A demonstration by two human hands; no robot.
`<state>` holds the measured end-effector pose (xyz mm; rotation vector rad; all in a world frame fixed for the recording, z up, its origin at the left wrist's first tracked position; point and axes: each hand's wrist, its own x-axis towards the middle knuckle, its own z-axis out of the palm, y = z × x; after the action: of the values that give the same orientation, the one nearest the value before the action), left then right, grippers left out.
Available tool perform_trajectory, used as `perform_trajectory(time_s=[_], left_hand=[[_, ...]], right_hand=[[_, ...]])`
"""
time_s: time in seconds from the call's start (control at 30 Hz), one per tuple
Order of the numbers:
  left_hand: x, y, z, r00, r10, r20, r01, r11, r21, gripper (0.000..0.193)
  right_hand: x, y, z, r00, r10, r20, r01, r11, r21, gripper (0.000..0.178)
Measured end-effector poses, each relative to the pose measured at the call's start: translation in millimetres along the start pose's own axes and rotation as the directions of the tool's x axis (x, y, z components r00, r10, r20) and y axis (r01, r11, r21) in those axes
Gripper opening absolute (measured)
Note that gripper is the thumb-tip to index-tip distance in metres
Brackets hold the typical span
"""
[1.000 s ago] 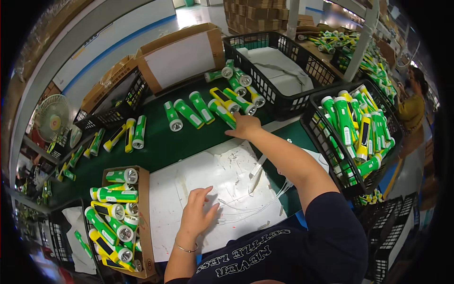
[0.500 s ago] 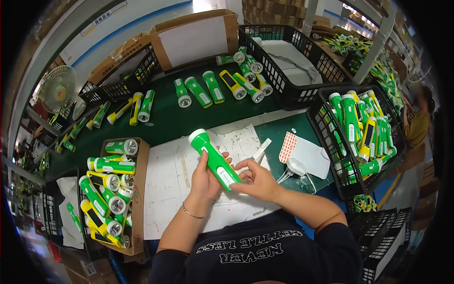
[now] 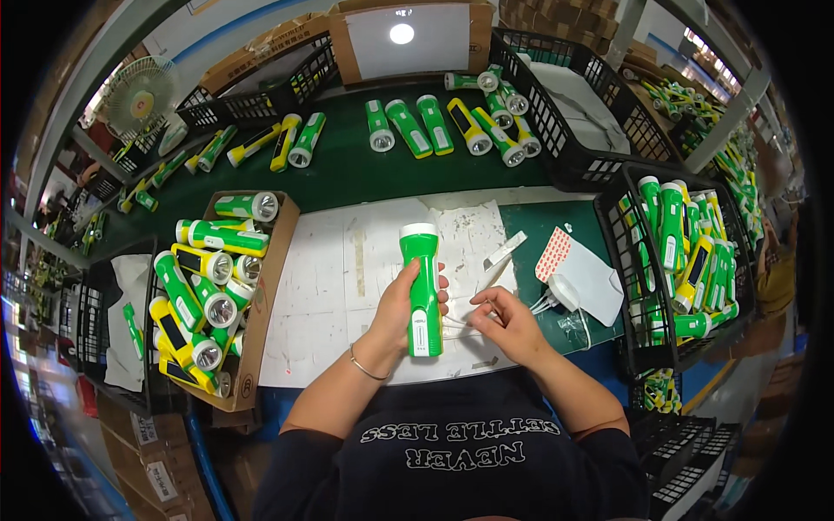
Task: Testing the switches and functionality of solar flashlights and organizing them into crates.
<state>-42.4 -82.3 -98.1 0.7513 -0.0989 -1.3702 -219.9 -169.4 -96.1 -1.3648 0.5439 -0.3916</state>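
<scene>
A green flashlight point(image 3: 423, 286) with a white head and a white switch panel stands almost upright in the picture, its head pointing away from me. My left hand point(image 3: 395, 304) is wrapped round its body, thumb on the near side and fingertips showing at its right. To the right of it, my right hand point(image 3: 508, 323) is off the flashlight, its fingers loosely bent and apart with nothing visible in them. Beside that hand lie a white cable and a slim white strip point(image 3: 506, 249). A bright round spot shows on the white sheet point(image 3: 415, 54) on the upright cardboard at the back.
On the left, a cardboard box point(image 3: 276, 300) holds several green and yellow flashlights. A black crate point(image 3: 612, 252) on the right holds more. Several flashlights lie on the green belt point(image 3: 347, 178). A white plug point(image 3: 563, 289) and a red-dotted label sheet point(image 3: 554, 253) sit right of my hands.
The flashlight has turned from a leftward slant to nearly straight. My right hand has let go of its tail and moved right. A bright spot now appears on the back sheet.
</scene>
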Motion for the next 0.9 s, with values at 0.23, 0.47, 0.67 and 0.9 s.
perform_trajectory(time_s=[0.23, 0.47, 0.67, 0.9], left_hand=[[-3.4, -2.8, 4.2, 1.0, -0.002, 0.005, 0.002, 0.999, 0.048, 0.033], [-14.6, -8.5, 6.9, 0.993, 0.113, -0.019, -0.1, 0.934, 0.342, 0.03], [-18.5, -11.4, 5.4, 0.975, 0.218, 0.049, -0.217, 0.871, 0.44, 0.047], [-9.2, -5.2, -4.1, 0.967, 0.253, -0.013, -0.224, 0.877, 0.425, 0.059]], right_hand=[[-7.9, -16.1, 3.8, 0.946, -0.322, 0.035, 0.274, 0.739, -0.615, 0.012], [4.5, -23.4, 23.9, 0.741, -0.556, 0.376, 0.474, 0.038, -0.879, 0.015], [2.5, -24.4, 31.0, 0.662, -0.562, 0.496, 0.61, 0.019, -0.792, 0.018], [-21.6, -10.7, 33.5, 0.613, -0.51, 0.603, 0.765, 0.192, -0.615, 0.028]])
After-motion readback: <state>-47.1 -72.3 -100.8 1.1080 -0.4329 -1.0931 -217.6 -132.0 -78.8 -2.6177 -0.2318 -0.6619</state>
